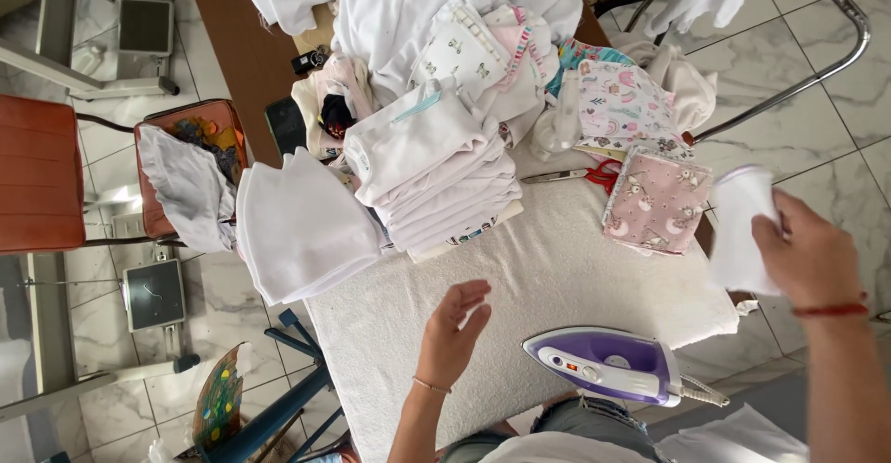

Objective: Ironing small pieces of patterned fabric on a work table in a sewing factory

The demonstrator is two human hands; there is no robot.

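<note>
Hanging lengthwise downward from right hand (pixel 812 257), white cloth (pixel 740 231); left hand (pixel 455 331) empty.

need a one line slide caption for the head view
Right hand lifts a white cloth beside the ironing surface; left hand hovers open near the purple iron.

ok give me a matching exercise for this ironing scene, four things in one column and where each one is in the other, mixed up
Things:
1. steam iron
2. scissors
3. white cloth piece
4. stack of folded white garments

Places:
A. held up in the right hand, off the table's right side
B. on the towel-covered board, at its near edge, right of the open left hand
C. at the board's far left, beside another white pile
D. flat at the board's far edge, red handles toward the pink patterned cloth

Pairs: 1-B, 2-D, 3-A, 4-C
</note>
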